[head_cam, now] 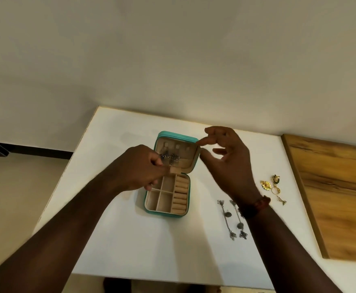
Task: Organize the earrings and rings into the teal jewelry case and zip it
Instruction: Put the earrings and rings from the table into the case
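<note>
- White table (113, 208), wooden board (331, 197) right.
- Left hand (139, 168) pinches silver earrings (171, 158) at open case's (162, 214) lid (190, 158).
- Right hand (230, 161), loose, touches lid corner, wrist overlapping long earrings (228, 214).

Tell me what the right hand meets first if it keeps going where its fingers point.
Likely the upright lid of the teal rectangular jewelry case; depth unclear, its fingertips may already touch.
</note>
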